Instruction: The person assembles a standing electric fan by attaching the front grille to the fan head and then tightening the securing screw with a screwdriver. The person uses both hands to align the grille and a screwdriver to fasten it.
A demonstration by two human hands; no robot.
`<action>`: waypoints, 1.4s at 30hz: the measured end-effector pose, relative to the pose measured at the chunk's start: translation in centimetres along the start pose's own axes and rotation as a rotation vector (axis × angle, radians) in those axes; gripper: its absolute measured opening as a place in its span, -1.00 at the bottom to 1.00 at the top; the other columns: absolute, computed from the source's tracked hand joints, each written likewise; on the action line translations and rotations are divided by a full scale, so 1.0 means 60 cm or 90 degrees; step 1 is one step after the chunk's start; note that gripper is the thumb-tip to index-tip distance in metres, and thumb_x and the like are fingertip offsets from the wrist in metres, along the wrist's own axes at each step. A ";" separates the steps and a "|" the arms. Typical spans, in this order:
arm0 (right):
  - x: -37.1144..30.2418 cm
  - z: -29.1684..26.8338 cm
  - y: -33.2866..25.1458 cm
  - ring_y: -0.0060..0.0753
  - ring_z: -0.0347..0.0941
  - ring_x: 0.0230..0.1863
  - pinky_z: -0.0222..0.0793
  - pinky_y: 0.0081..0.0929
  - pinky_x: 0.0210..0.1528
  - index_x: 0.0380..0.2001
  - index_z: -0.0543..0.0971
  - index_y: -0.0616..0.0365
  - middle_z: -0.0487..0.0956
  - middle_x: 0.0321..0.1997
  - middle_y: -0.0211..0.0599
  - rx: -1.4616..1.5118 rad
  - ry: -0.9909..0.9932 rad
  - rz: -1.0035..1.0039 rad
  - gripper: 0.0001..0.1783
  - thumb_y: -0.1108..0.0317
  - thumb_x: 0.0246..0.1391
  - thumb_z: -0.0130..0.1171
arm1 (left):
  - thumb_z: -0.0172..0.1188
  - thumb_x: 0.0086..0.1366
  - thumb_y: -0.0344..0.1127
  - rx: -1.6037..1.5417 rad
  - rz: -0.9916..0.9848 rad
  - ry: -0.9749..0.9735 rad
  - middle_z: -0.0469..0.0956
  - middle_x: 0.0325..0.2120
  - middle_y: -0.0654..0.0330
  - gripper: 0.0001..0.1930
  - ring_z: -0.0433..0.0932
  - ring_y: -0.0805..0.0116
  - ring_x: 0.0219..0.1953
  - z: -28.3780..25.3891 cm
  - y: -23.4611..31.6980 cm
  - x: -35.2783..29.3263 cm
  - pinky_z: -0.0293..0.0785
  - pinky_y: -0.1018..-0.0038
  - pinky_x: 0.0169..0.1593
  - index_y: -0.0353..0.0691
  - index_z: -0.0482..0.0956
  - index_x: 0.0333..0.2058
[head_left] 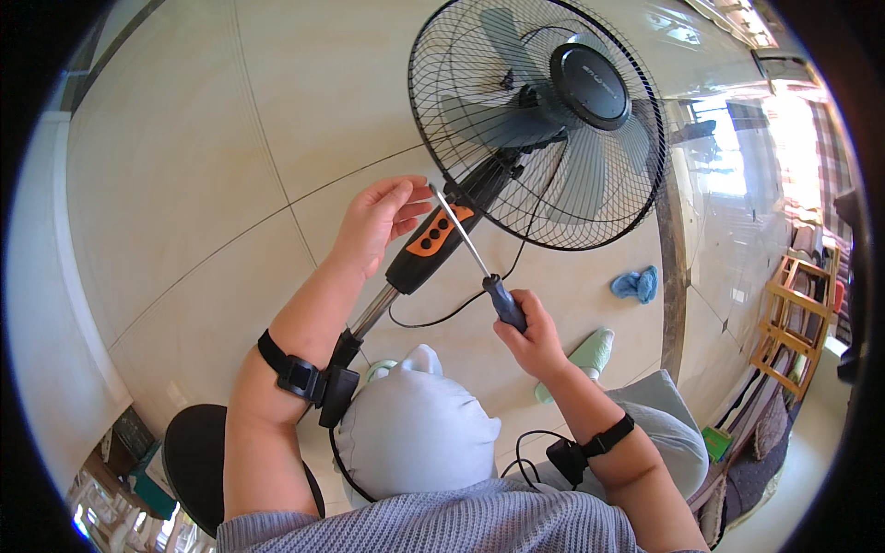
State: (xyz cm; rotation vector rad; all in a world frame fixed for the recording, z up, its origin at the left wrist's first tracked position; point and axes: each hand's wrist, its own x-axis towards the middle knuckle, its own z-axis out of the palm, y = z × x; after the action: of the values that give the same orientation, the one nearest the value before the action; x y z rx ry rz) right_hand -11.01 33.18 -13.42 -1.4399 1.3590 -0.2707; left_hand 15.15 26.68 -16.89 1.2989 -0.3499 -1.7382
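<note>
My right hand [535, 341] grips a screwdriver [505, 304] by its dark blue handle, the metal shaft slanting up and left. The shaft's tip is beside the fingertips of my left hand [383, 214], whose fingers stretch out, slightly apart, with the thumb over them. I make out nothing held there. Just beyond both hands stands a black floor fan [604, 88] with a wire cage and grey blades. Its control box has an orange button panel [431, 238] with several dark buttons, partly behind the shaft. Below it, the silver pole [373, 309] runs down toward my left forearm.
A black cable [433, 324] loops on the tiled floor beside the pole. Blue slippers [635, 284] lie at the right; a green slipper [592, 350] is nearer. A pale cushion-like shape [415, 433] is in front of me. A wooden rack [795, 318] stands far right, a black round seat [195, 461] lower left.
</note>
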 end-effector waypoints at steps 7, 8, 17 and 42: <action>0.075 0.030 -0.081 -0.13 0.38 -0.43 0.30 -0.35 -0.36 -0.16 0.31 0.13 0.43 -0.43 -0.15 0.046 -0.021 -0.064 -0.59 0.27 -0.10 0.15 | -0.03 0.22 -0.05 0.053 0.021 -0.195 0.36 -0.01 0.11 -0.44 0.39 0.40 -0.06 -0.024 0.044 -0.065 0.35 0.52 -0.11 -0.13 0.11 0.14; 0.087 0.033 -0.098 -0.11 0.38 -0.41 0.30 -0.34 -0.35 -0.17 0.31 0.13 0.44 -0.42 -0.13 0.061 -0.020 -0.116 -0.59 0.27 -0.10 0.15 | -0.05 0.24 -0.05 0.054 0.024 -0.187 0.37 -0.02 0.12 -0.45 0.39 0.40 -0.06 -0.025 0.053 -0.077 0.33 0.52 -0.09 -0.14 0.11 0.15; 0.114 -0.050 -0.269 -0.10 0.44 -0.34 0.32 -0.29 -0.30 -0.23 0.38 0.19 0.47 -0.46 -0.10 0.114 -0.239 -0.151 -0.63 0.26 -0.14 0.12 | -0.09 0.27 -0.06 0.040 0.067 0.050 0.42 -0.09 0.19 -0.53 0.41 0.43 -0.11 -0.002 0.223 -0.212 0.31 0.51 -0.12 -0.14 0.20 0.09; -0.062 -0.509 -0.338 -0.64 0.30 -0.60 0.20 -0.67 -0.54 -0.39 0.36 0.05 0.42 -0.57 -0.44 0.759 0.481 0.413 -0.81 0.23 -0.01 0.08 | -0.06 0.26 -0.24 0.236 -0.122 0.129 0.44 -0.31 0.27 -0.76 0.40 0.50 -0.26 0.534 0.623 0.032 0.29 0.55 -0.28 -0.16 0.36 -0.13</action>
State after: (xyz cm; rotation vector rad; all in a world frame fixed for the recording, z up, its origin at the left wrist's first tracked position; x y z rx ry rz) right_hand -23.79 15.32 16.17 0.1537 1.6766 -1.0351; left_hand 5.57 -4.17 20.27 1.8120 -0.4579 -1.7307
